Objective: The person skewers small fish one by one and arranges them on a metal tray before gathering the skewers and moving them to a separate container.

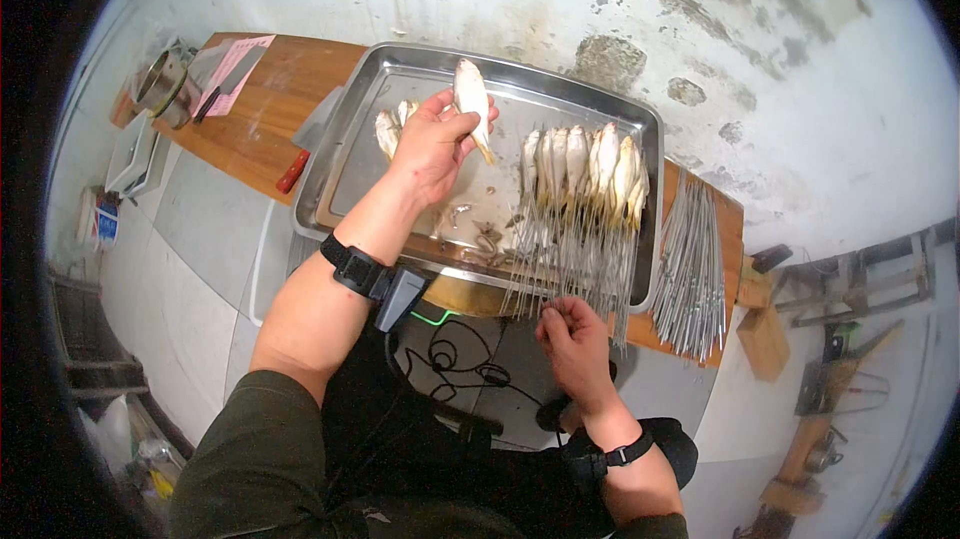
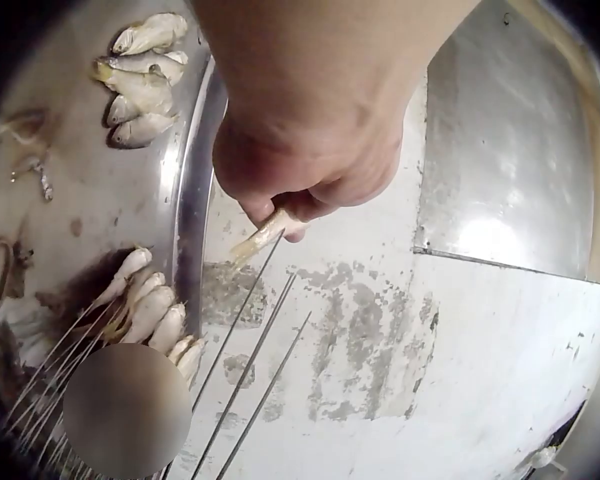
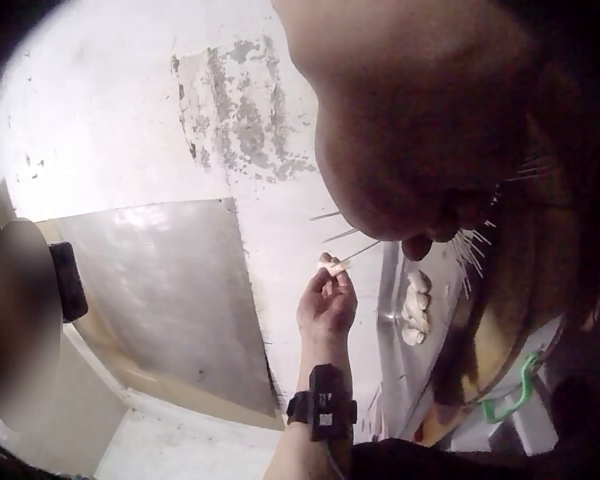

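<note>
My left hand [image 1: 437, 144] holds a small pale fish [image 1: 470, 99] over the metal tray [image 1: 370, 69], thumb on its side. In the left wrist view the tail of that fish [image 2: 260, 240] points out below the fingers, and a skewer tip overlaps it. At the tray's near edge, my right hand [image 1: 575, 344] has its fingers curled in a pinch. Thin metal skewers [image 3: 362, 251] stick out from it toward the fish in the right wrist view; the grip itself is mostly hidden. Beside it, skewered fish [image 1: 577, 159] lie in a row at the tray's right.
Several loose fish [image 1: 388, 134] lie at the tray's left, with scraps [image 1: 487, 239] near its front. A bundle of skewers [image 1: 690, 269] lies right of the tray on the wooden board [image 1: 330, 69]. A red-handled knife [image 1: 293, 171] and a metal pot [image 1: 168, 89] are at left.
</note>
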A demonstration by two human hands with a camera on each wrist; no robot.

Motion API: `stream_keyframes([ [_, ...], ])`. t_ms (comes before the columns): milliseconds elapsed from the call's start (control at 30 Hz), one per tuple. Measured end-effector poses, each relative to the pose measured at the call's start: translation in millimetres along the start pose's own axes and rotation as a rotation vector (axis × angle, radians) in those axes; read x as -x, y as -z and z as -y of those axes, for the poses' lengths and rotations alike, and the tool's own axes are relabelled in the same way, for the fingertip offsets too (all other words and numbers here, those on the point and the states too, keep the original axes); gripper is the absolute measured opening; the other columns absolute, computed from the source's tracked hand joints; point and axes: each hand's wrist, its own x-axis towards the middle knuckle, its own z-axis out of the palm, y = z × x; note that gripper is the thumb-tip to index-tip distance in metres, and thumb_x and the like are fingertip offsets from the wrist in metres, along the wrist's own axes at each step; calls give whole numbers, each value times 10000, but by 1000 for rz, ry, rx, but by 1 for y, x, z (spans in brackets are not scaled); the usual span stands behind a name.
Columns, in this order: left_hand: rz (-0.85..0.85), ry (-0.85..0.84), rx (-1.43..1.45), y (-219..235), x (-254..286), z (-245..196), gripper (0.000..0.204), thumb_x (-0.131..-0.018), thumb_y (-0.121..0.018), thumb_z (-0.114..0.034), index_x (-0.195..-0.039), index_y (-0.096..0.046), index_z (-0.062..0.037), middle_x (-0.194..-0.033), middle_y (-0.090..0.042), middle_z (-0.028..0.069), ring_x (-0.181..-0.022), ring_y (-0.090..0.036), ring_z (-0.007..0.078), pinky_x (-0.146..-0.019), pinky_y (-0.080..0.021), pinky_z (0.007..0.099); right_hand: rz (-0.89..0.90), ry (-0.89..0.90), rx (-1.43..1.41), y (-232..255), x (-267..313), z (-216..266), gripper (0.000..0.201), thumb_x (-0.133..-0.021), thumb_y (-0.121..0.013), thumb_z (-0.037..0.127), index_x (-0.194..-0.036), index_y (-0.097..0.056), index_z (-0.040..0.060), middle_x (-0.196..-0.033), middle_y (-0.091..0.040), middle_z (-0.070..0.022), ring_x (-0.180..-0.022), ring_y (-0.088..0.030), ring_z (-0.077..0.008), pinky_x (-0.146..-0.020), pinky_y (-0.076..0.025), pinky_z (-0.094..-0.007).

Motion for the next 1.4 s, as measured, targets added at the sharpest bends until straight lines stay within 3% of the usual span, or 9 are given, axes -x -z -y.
stream_keyframes([
  [67,25,2,-9,2,0,-1,344,-846,-510,43,-1187,-465,26,-1088,-609,124,-927,-626,165,-658,-520,180,0,-2,-1,0,0,-1,126,-908,-541,88,-968,-558,-22,-747,-598,-41,-684,-562,-108,-654,-458,-244],
  [133,50,5,-17,2,0,-1,347,-844,-512,45,-1188,-465,24,-1093,-608,125,-936,-625,166,-684,-524,185,-4,58,1,-2,-1,-3,65,-923,-527,107,-936,-537,44,-695,-559,7,-564,-455,-42,-494,-343,-183],
  [267,47,3,-26,3,-1,-1,366,-838,-524,47,-1198,-463,13,-1101,-613,125,-919,-632,163,-607,-514,167,-4,56,-1,-2,0,-2,68,-923,-527,108,-937,-539,43,-693,-562,9,-567,-460,-41,-498,-347,-181],
  [333,58,6,-30,4,0,0,373,-835,-529,48,-1201,-462,9,-1102,-615,124,-913,-635,163,-579,-508,161,-18,18,18,-1,0,-1,134,-906,-549,105,-947,-569,-21,-727,-597,-31,-668,-548,-94,-629,-447,-235],
  [400,58,-1,-28,2,1,-1,379,-833,-533,52,-1202,-460,11,-1092,-620,121,-901,-640,162,-535,-495,150,-17,16,27,0,1,0,136,-906,-549,106,-946,-570,-22,-724,-597,-30,-665,-547,-94,-627,-447,-235],
  [533,62,4,-29,1,1,-1,386,-830,-533,59,-1206,-454,14,-1101,-616,123,-933,-636,168,-563,-507,156,-14,17,32,0,0,-3,141,-905,-548,111,-942,-573,-24,-715,-596,-27,-658,-547,-95,-623,-449,-236],
  [900,68,-53,-83,-3,2,4,385,-836,-532,61,-1208,-442,25,-1101,-617,128,-992,-623,176,-797,-524,232,14,-87,-88,-4,6,8,134,-910,-554,125,-961,-562,1,-699,-581,-18,-599,-509,-76,-534,-403,-215],
  [1200,41,-52,-84,-4,2,4,362,-843,-547,39,-1190,-447,2,-1075,-639,122,-923,-642,157,-625,-494,182,14,-106,-74,-1,10,10,149,-912,-548,139,-964,-559,-1,-707,-579,-15,-596,-506,-75,-535,-405,-219],
  [1400,62,-39,-121,-5,4,2,380,-838,-553,40,-1198,-437,2,-1088,-632,130,-948,-638,165,-665,-501,185,15,-104,-48,-1,12,12,148,-911,-547,141,-958,-563,2,-693,-577,-12,-587,-501,-74,-534,-405,-219],
])
